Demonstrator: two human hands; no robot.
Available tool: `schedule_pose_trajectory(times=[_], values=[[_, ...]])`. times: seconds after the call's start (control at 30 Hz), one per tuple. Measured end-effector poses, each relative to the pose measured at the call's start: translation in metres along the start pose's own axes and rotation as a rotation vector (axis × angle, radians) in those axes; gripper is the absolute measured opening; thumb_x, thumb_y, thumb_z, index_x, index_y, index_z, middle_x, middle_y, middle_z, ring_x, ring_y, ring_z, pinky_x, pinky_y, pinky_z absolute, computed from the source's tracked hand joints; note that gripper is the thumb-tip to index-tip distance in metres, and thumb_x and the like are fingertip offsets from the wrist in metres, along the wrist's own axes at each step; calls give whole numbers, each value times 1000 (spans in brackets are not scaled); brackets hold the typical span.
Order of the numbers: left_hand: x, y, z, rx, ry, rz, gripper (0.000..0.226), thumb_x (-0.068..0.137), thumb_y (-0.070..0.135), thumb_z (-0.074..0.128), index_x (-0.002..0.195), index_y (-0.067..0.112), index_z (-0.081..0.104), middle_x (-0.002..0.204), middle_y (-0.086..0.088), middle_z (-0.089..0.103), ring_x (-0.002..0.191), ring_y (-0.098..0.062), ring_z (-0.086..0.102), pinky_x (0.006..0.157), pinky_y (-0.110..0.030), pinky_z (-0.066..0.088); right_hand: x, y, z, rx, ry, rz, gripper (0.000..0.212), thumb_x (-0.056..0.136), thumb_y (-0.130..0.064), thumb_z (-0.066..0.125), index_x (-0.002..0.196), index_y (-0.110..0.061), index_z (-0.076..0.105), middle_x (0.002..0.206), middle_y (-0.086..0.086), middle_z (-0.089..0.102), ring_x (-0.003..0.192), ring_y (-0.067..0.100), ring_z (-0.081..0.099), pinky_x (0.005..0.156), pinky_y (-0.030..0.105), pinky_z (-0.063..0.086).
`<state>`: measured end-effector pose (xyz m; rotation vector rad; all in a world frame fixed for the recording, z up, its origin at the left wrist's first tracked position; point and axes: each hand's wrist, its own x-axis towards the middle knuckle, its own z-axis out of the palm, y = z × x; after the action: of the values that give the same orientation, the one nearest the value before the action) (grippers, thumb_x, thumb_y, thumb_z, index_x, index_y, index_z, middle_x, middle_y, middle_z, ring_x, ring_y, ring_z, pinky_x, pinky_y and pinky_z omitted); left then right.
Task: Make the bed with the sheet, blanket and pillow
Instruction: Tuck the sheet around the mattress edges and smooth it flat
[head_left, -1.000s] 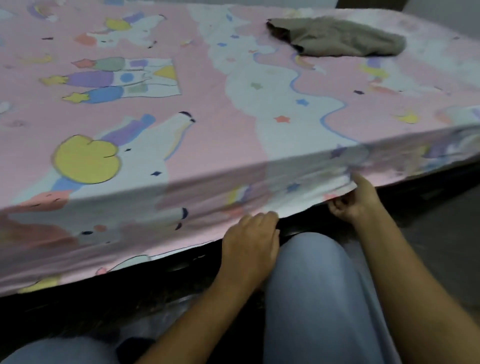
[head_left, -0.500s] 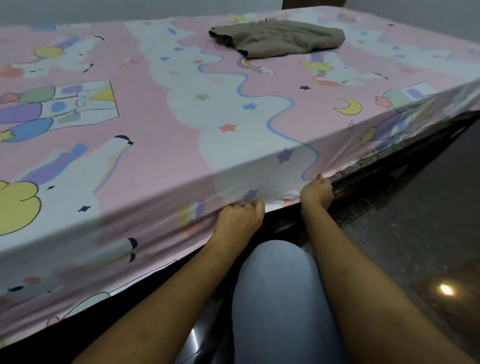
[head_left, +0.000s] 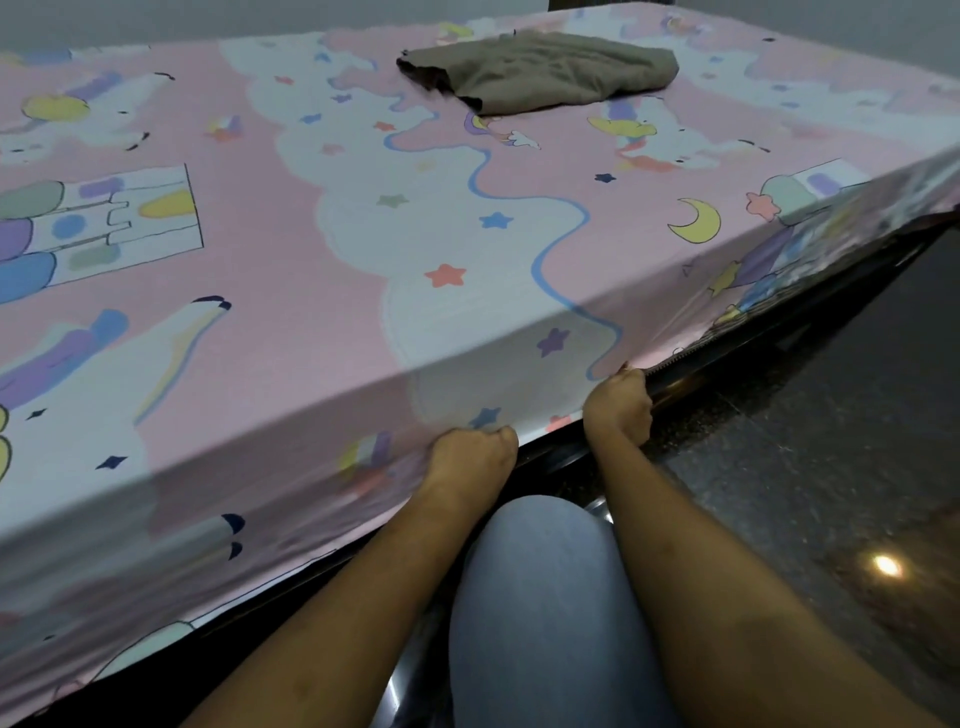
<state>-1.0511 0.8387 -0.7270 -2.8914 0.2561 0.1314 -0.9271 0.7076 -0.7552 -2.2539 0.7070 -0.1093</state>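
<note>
I have both hands, left (head_left: 470, 460) and right (head_left: 618, 402), clenched on the sheet's (head_left: 322, 291) hem at the bed's 5 o'clock corner, so I'd pull down evenly and tuck it under, smoothing toward 3 o'clock.

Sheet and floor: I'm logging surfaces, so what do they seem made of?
The sheet looks like thin woven cloth, perhaps cotton, matte; it drapes over the mattress edge and puckers where each hand's grip pulls it. The floor looks like polished dark speckled stone or tile, since it mirrors a lamp.
</note>
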Motion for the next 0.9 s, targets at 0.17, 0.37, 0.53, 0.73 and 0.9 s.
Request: schedule_pose_trajectory(times=[0.17,0.37,0.53,0.73,0.9], values=[[9,2,4,16,-25,-10,26,91,6,44,116,11,42,106,-4,67,92,-23,67,71,-32,50,36,-9,-17,665,-27,241,51,101,-43,33,127,-4,52,132,19,54,115,37,54,97,42,45],[18,7,1,44,-70,21,27,92,5,43,117,9,39,108,-7,67,96,-23,67,74,-31,50,102,-34,-61,886,-106,356,50,99,-40,40,132,-4,48,135,12,53,118,31,55,92,39,49],[24,11,-2,94,-161,24,31,92,3,42,123,9,39,113,-7,65,102,-24,64,83,-31,48,113,-33,-54,637,-34,277,38,102,-22,34,129,0,50,128,16,57,114,32,57,90,34,47],[39,18,-24,50,-395,21,36,93,17,45,129,18,49,127,-4,56,115,-24,56,95,-37,43,116,-23,-45,208,75,97,30,100,-17,35,124,-6,49,125,20,58,109,37,58,84,42,48],[50,36,-92,-65,25,263,31,91,15,41,122,21,45,115,-4,59,103,-29,59,68,-35,39,120,-5,-34,141,78,150,31,100,-21,35,124,-6,47,125,20,57,111,38,57,85,42,47]])
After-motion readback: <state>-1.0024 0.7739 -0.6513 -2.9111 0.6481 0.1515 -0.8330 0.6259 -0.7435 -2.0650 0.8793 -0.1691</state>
